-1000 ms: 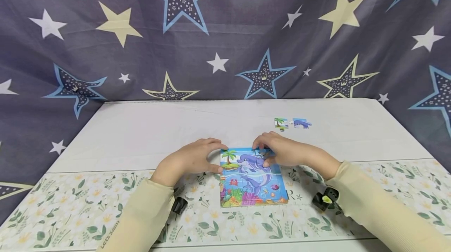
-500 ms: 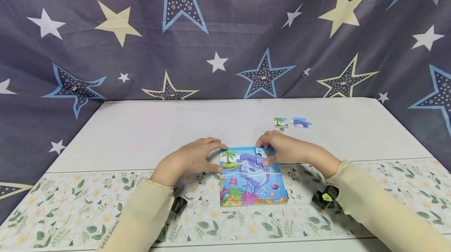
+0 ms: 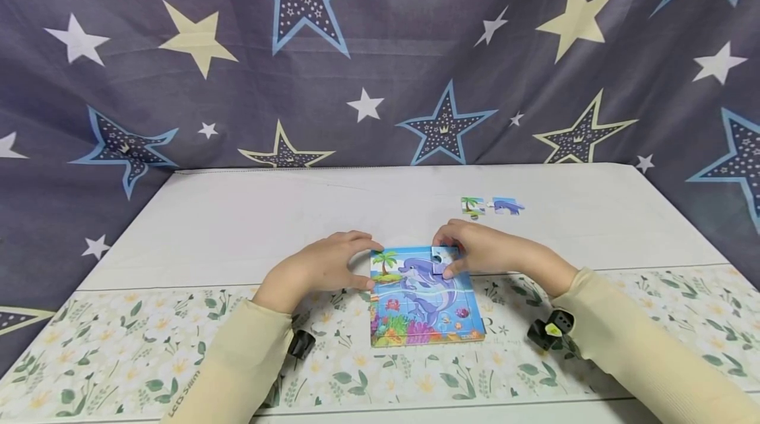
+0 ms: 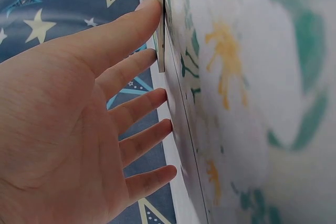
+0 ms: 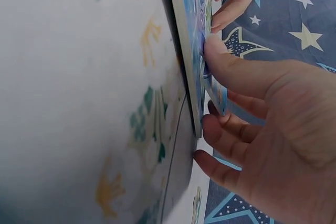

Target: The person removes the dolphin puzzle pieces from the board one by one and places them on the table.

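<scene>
A dolphin jigsaw puzzle (image 3: pixel 415 305) in a flat square tray lies in front of the person. At its upper right corner the right hand (image 3: pixel 489 249) pinches a puzzle piece (image 3: pixel 450 253) between thumb and fingers. The right wrist view shows this piece (image 5: pixel 218 98) tilted up from the puzzle's surface, its lower end near the thumb. On the other side, the left hand (image 3: pixel 320 269) steadies the tray, thumb at the left edge and a fingertip at the upper left corner. Its other fingers stretch out loosely past the tray's edge (image 4: pixel 160 35) in the left wrist view.
Two loose puzzle pieces lie farther back on the table, one with a palm tree (image 3: pixel 472 206) and one with a dolphin (image 3: pixel 505 206). A floral cloth strip (image 3: pixel 178 345) runs under the puzzle. A star-patterned curtain (image 3: pixel 380 55) hangs behind the white table (image 3: pixel 267 213).
The right hand has shifted slightly right and away from the person, and the corner piece shows more plainly between its fingers. The left hand keeps its place.
</scene>
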`<state>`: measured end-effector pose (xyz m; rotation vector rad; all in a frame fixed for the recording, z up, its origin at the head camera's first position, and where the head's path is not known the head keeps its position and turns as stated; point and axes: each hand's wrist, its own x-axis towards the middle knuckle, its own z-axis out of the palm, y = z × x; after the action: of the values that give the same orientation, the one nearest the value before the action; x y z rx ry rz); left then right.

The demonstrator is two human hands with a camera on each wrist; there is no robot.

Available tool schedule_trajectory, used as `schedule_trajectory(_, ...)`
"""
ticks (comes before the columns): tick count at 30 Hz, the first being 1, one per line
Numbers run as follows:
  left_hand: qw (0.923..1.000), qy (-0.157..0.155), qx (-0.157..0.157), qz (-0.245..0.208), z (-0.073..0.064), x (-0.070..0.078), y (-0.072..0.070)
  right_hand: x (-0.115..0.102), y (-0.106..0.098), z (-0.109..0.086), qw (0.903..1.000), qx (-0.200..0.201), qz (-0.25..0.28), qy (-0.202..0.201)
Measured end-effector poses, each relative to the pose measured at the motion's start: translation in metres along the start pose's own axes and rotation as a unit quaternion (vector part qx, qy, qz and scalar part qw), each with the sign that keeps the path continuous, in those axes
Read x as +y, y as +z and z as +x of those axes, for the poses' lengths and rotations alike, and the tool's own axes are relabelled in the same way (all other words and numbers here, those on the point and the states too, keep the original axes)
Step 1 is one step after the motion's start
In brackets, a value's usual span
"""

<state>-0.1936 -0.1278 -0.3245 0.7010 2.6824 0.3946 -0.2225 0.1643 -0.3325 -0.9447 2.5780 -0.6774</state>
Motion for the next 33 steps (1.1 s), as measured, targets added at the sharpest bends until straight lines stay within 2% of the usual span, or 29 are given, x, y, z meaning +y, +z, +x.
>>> schedule_trajectory(6, 1.0000, 0.000, 0.002, 0.002, 0.000, 0.000, -0.001, -0.001, -0.003, 0.000, 0.9994, 0.016, 0.029, -0.008)
schedule_trajectory(14, 1.0000, -0.004, 0.003, -0.001, -0.001, 0.000, -0.001, 0.000, -0.005, 0.000, 0.9968, 0.045, 0.049, -0.044)
schedule_trajectory(23, 1.0000, 0.003, 0.004, 0.000, 0.000, -0.001, 0.001, 0.001, -0.008, -0.005, 0.9953, 0.070, 0.061, -0.027)
schedule_trajectory(33, 1.0000, 0.005, 0.006, 0.000, 0.000, -0.001, 0.000, 0.007, -0.013, -0.012, 0.9951, 0.079, 0.049, -0.033)
